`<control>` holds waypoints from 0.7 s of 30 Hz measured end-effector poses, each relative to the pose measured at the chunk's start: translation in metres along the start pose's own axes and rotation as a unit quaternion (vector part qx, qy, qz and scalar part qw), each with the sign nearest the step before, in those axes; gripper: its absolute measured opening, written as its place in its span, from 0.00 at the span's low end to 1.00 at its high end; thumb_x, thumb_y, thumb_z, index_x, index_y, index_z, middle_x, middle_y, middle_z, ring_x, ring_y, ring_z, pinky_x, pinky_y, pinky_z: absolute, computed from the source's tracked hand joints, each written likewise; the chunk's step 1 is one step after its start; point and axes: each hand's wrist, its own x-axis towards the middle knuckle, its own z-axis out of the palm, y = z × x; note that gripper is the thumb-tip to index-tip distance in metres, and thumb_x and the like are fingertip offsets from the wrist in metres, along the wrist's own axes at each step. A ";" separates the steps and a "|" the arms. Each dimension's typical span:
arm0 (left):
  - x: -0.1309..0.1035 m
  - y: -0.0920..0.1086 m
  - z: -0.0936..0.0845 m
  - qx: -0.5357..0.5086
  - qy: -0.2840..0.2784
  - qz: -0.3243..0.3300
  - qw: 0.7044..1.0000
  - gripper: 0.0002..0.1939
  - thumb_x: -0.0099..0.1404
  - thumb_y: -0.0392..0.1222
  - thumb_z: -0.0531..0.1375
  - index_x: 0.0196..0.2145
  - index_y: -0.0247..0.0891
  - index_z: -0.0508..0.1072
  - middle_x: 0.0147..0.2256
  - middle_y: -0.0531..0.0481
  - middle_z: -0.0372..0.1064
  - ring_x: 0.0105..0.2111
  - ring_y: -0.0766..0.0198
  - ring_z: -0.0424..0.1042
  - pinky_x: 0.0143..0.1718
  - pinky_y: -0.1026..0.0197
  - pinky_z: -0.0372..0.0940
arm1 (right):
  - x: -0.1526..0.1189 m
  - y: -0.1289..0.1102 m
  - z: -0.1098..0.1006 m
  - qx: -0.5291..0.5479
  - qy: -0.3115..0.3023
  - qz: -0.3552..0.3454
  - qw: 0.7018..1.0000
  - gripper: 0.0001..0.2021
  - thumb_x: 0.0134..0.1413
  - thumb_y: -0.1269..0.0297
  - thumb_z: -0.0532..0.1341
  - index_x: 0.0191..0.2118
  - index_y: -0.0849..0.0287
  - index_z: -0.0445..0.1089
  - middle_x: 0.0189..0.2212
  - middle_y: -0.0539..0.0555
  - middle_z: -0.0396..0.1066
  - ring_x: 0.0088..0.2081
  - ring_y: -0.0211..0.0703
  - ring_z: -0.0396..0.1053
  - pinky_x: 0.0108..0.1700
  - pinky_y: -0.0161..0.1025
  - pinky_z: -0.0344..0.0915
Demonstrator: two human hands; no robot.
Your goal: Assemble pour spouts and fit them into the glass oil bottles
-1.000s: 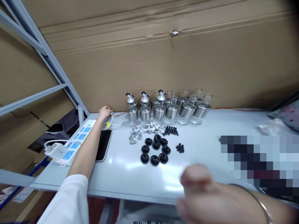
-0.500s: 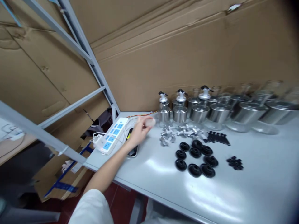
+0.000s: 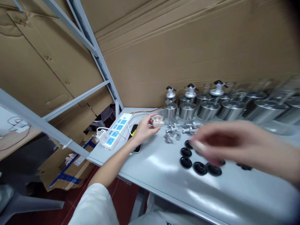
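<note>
My left hand [image 3: 144,129] holds a small pale case [image 3: 158,121] with its lid raised, just above the grey table. My right hand [image 3: 217,142], blurred by motion, hangs over the table to the right with thumb and fingers pinched together. Whether anything sits between those fingertips is too blurred to tell. Below it and partly hidden lie several round black discs [image 3: 200,168]. Silver metal pieces [image 3: 172,135] lie between the two hands. Under my left wrist is a phone [image 3: 137,148].
Glass and metal dispensers [image 3: 187,109] stand in a row along the cardboard wall [image 3: 175,56]. A white power strip [image 3: 116,131] with cables lies at the table's left end, beside a grey metal frame [image 3: 102,62]. The table's front edge [image 3: 150,191] runs below.
The pale case in my left hand is now open. My right hand has come in from the right, over the black discs. The view has shifted slightly.
</note>
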 end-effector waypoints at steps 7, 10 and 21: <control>-0.004 0.006 0.003 0.035 -0.002 0.053 0.998 0.27 0.56 0.36 0.62 0.53 0.41 0.65 0.43 0.48 0.67 0.35 0.66 0.69 0.38 0.63 0.72 | 0.051 0.071 0.049 0.050 0.071 0.183 0.979 0.09 0.39 0.67 0.67 0.26 0.58 0.64 0.21 0.48 0.70 0.22 0.38 0.70 0.24 0.36 0.67; -0.005 0.008 0.002 0.047 -0.005 0.058 0.997 0.25 0.57 0.38 0.63 0.53 0.41 0.66 0.45 0.47 0.67 0.35 0.66 0.69 0.38 0.62 0.72 | 0.051 0.082 0.055 0.008 0.055 0.195 0.979 0.08 0.41 0.70 0.64 0.25 0.57 0.62 0.18 0.45 0.68 0.20 0.36 0.68 0.24 0.34 0.65; 0.000 0.009 -0.003 0.078 -0.031 0.061 0.995 0.25 0.60 0.43 0.61 0.55 0.42 0.66 0.46 0.45 0.66 0.38 0.63 0.70 0.38 0.61 0.72 | 0.045 0.075 0.053 -0.231 -0.033 0.042 0.972 0.07 0.51 0.76 0.60 0.26 0.60 0.71 0.23 0.51 0.72 0.25 0.38 0.68 0.32 0.35 0.62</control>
